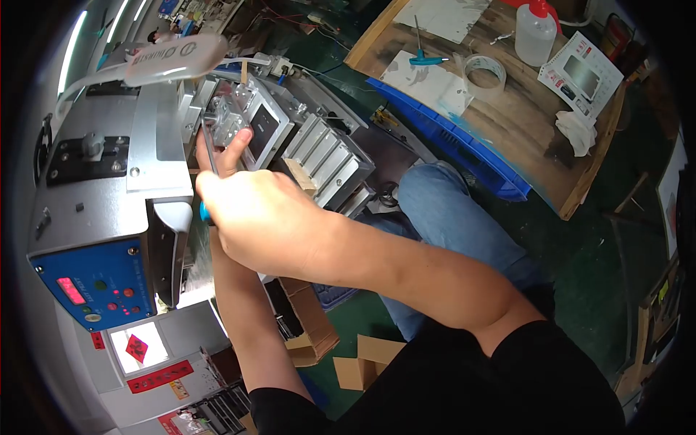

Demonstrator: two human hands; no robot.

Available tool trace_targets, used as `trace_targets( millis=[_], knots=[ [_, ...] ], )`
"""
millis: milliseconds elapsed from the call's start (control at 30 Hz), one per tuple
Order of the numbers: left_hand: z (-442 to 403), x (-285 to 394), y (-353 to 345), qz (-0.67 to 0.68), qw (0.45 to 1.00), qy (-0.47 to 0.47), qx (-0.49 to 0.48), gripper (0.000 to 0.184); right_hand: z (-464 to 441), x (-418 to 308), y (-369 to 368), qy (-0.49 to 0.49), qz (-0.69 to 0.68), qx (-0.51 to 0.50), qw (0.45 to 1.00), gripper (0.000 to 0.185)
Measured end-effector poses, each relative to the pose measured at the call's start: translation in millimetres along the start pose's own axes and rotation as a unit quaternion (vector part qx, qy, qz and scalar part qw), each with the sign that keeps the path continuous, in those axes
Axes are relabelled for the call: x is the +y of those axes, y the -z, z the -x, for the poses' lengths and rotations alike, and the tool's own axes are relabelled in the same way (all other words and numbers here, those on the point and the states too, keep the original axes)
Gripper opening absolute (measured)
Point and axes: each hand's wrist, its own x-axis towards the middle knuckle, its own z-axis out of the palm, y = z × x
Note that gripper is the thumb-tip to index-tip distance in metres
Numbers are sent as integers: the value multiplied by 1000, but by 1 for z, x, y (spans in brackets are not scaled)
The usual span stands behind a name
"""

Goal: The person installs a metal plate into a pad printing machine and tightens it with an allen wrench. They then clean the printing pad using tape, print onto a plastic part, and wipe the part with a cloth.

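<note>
My right hand (257, 214) is closed around the blue handle (205, 212) of a hex key, most of which the fist hides. The key's thin metal shaft (209, 148) runs up towards a metal fixture (230, 119) on the machine. Beyond my right forearm, my left hand (228, 154) grips the near side of this fixture, thumb raised against it; its other fingers are partly hidden. Next to the fixture is a silver plate with a dark rectangular panel (265, 130).
The printing machine (101, 196), with a blue control panel (94, 284), stands at left. A ribbed metal block (326, 156) sits beside the fixture. On the wooden table (507, 61) are a T-handle hex key (428, 61), a tape roll (484, 76) and a squeeze bottle (535, 36). Cardboard boxes (313, 319) lie below.
</note>
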Motion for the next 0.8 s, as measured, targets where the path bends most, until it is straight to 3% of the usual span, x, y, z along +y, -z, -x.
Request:
trace_targets(
  millis=[133, 333, 467, 800],
  knots=[
    [-16, 6, -4, -14, 997, 47, -59, 66, -7, -19, 19, 57, 287, -95, 951, 7],
    [-5, 37, -21, -67, 995, 71, -23, 72, -1, -13, 12, 84, 308, -31, 947, 10],
    [-6, 17, -10, -60, 989, 103, -91, 96, -1, -10, 8, 75, 315, -24, 946, 10],
    [-15, 11, -3, -77, 994, 13, -78, 69, 0, -13, 11, 83, 294, -35, 952, 10]
  ],
)
